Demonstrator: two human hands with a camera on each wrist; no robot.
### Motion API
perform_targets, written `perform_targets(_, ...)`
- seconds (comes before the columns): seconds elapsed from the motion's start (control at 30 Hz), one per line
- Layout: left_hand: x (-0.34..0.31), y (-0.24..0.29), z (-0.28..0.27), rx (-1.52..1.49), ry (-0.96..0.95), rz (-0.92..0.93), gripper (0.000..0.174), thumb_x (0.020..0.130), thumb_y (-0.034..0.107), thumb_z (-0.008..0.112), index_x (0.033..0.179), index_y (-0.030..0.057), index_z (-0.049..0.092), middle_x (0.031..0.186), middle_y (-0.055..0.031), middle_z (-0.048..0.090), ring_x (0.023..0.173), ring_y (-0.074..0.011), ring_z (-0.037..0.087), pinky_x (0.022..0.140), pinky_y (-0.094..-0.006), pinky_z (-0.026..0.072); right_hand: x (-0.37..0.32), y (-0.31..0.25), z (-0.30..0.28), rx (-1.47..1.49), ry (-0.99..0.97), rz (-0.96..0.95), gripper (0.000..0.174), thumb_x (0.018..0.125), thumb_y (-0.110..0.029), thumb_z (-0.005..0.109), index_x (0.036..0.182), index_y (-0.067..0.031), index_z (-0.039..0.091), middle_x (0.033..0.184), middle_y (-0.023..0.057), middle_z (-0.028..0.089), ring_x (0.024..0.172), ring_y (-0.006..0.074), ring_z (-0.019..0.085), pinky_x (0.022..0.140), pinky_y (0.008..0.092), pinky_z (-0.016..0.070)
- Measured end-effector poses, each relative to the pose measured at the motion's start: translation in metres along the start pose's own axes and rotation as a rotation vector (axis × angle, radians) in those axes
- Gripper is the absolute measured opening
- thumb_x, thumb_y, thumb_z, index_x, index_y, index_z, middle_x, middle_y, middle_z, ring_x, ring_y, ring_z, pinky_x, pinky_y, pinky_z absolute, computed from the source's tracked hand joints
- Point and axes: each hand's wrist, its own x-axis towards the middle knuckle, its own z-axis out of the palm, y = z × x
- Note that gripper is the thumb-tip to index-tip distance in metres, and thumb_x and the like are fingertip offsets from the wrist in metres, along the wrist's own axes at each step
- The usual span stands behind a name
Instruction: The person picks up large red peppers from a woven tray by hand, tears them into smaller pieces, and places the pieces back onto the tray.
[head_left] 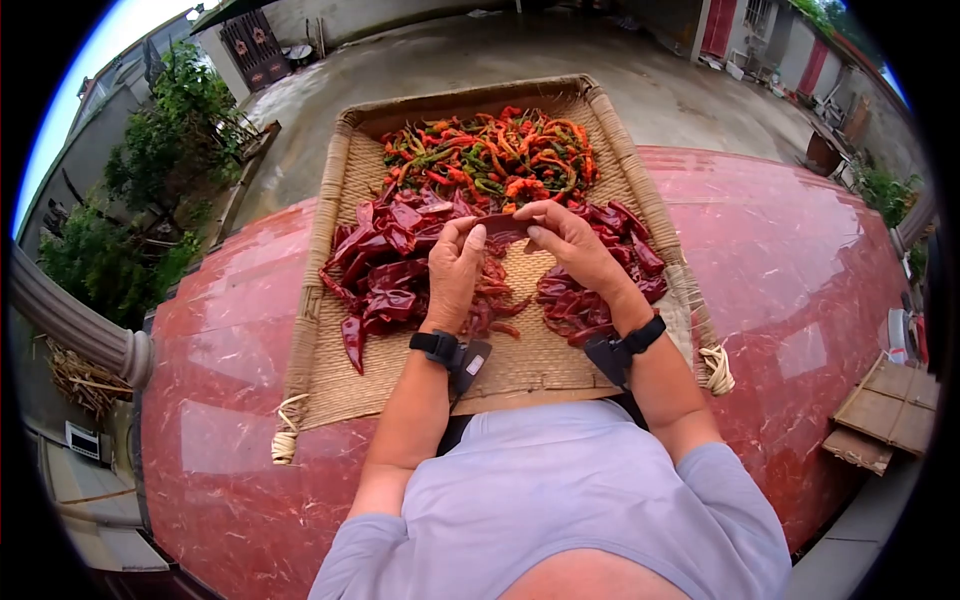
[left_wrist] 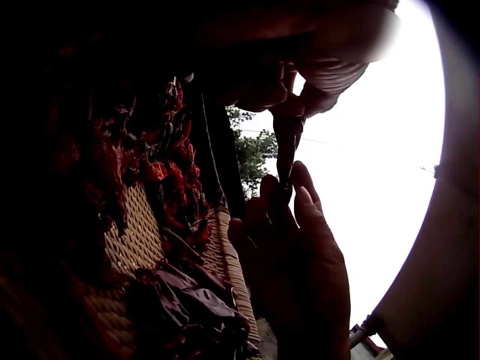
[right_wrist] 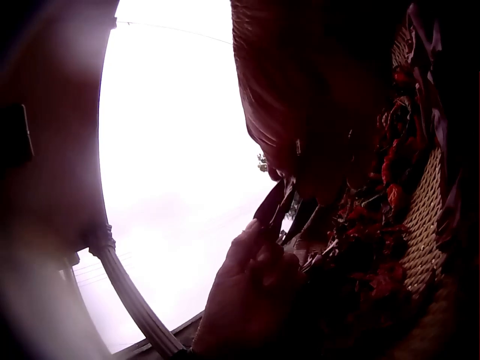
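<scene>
A dark red dried chili pepper stretches between the two hands, raised over a woven tray. My left hand pinches one end of it between thumb and fingers. At the other end my right hand pinches it too. Against the bright sky in the left wrist view, the pepper shows as a dark strip between both hands' fingertips. Large glossy dried peppers lie heaped beside the left hand. Another heap of dark red peppers lies by the right hand, partly hidden behind it.
Thin orange, red and green peppers fill the tray's far end. Small red pieces lie between the hands. The tray rests on a polished red stone surface. A stone column stands at left, wooden boards at right.
</scene>
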Motion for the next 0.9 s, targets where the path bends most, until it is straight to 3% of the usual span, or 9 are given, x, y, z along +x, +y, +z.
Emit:
perform_targets(0.07, 0.003, -0.007, -0.004, -0.015, 0.082, 0.063, 0.026, 0.102, 0.027, 0.058, 0.115, 0.0043, 0.057, 0.065, 0.0042, 0.049, 0.053, -0.003, 0.04, 0.048, -0.0208, 0.0352, 0.002, -0.004, -0.007, -0.245, 0.191, -0.001, 0.026, 0.098, -0.021, 0.059, 0.122, -0.0098, 0.059, 0.106, 0.007, 0.063, 0.098, 0.0199, 0.062, 0.084, 0.0364, 0.0518)
perform_targets(0.13, 0.004, -0.003, -0.007, -0.087, 0.2, 0.143, 0.024, 0.103, 0.024, 0.055, 0.116, 0.0039, 0.055, 0.068, 0.0028, 0.052, 0.055, -0.0034, 0.043, 0.047, -0.0196, 0.0363, 0.002, 0.008, -0.03, -0.767, 0.438, -0.1, 0.035, 0.095, -0.025, 0.062, 0.126, -0.0121, 0.057, 0.108, 0.0112, 0.064, 0.101, 0.029, 0.062, 0.089, 0.0439, 0.0483)
perform_targets(0.2, 0.006, -0.001, -0.011, -0.101, 0.372, 0.171, 0.027, 0.104, 0.024, 0.053, 0.122, 0.004, 0.05, 0.071, 0.0013, 0.054, 0.055, -0.0039, 0.044, 0.047, -0.0199, 0.0368, -0.004, 0.026, -0.053, -1.247, 0.597, -0.025, 0.032, 0.092, -0.016, 0.061, 0.124, -0.0125, 0.06, 0.109, 0.0126, 0.065, 0.105, 0.0334, 0.059, 0.095, 0.0475, 0.0436)
perform_targets(0.37, 0.008, 0.005, -0.014, -0.082, 0.501, 0.286, 0.062, 0.105, 0.018, 0.048, 0.155, 0.0058, 0.014, 0.098, -0.0058, 0.058, 0.06, -0.0058, 0.048, 0.053, -0.022, 0.0444, -0.014, 0.039, -0.084, -1.383, 0.605, 0.325, 0.024, 0.087, -0.01, 0.061, 0.11, -0.0135, 0.068, 0.109, 0.0099, 0.066, 0.11, 0.0306, 0.058, 0.094, 0.0469, 0.0424)
perform_targets(0.47, 0.007, -0.002, -0.012, -0.01, 0.449, 0.311, 0.057, 0.104, 0.017, 0.048, 0.153, 0.0057, 0.021, 0.099, -0.0053, 0.058, 0.062, -0.0055, 0.048, 0.054, -0.0213, 0.0443, -0.013, 0.034, -0.078, -1.465, 0.59, 0.392, 0.021, 0.086, -0.01, 0.062, 0.104, -0.0144, 0.071, 0.108, 0.0086, 0.067, 0.11, 0.0304, 0.058, 0.092, 0.0457, 0.0431)
perform_targets(0.53, 0.003, 0.001, -0.011, 0.031, 0.345, 0.247, 0.035, 0.104, 0.015, 0.049, 0.136, 0.0034, 0.045, 0.096, -0.0033, 0.059, 0.063, -0.0049, 0.048, 0.055, -0.0209, 0.0447, -0.015, 0.032, -0.074, -1.505, 0.585, 0.406, 0.019, 0.086, -0.011, 0.062, 0.103, -0.0148, 0.072, 0.106, 0.0081, 0.067, 0.109, 0.0303, 0.058, 0.092, 0.0452, 0.0429)
perform_targets(0.7, 0.003, -0.006, -0.007, 0.08, 0.14, 0.214, 0.023, 0.103, 0.012, 0.051, 0.125, 0.0056, 0.055, 0.094, -0.0022, 0.06, 0.064, -0.0049, 0.048, 0.056, -0.0213, 0.0452, -0.013, 0.035, -0.078, -1.47, 0.573, 0.473, 0.018, 0.087, -0.012, 0.062, 0.102, -0.0145, 0.071, 0.103, 0.0079, 0.068, 0.108, 0.0287, 0.058, 0.092, 0.045, 0.0414)
perform_targets(0.83, -0.001, -0.001, -0.003, 0.161, 0.038, 0.098, 0.02, 0.1, 0.012, 0.056, 0.118, 0.0075, 0.062, 0.085, 0.0008, 0.059, 0.066, -0.005, 0.052, 0.057, -0.0221, 0.0453, -0.014, 0.015, -0.069, -1.353, 0.891, 0.138, 0.018, 0.089, -0.011, 0.061, 0.106, -0.0103, 0.067, 0.102, 0.0088, 0.07, 0.097, 0.0249, 0.063, 0.086, 0.0404, 0.0472)
perform_targets(0.9, -0.001, -0.003, -0.003, 0.133, -0.02, 0.058, 0.021, 0.1, 0.015, 0.058, 0.119, 0.0066, 0.061, 0.085, 0.0007, 0.058, 0.066, -0.0048, 0.052, 0.056, -0.0215, 0.0461, -0.007, 0.006, -0.065, -0.79, 0.731, -0.005, 0.019, 0.091, -0.009, 0.06, 0.109, -0.0078, 0.066, 0.099, 0.0077, 0.07, 0.09, 0.0203, 0.065, 0.08, 0.0352, 0.0498)
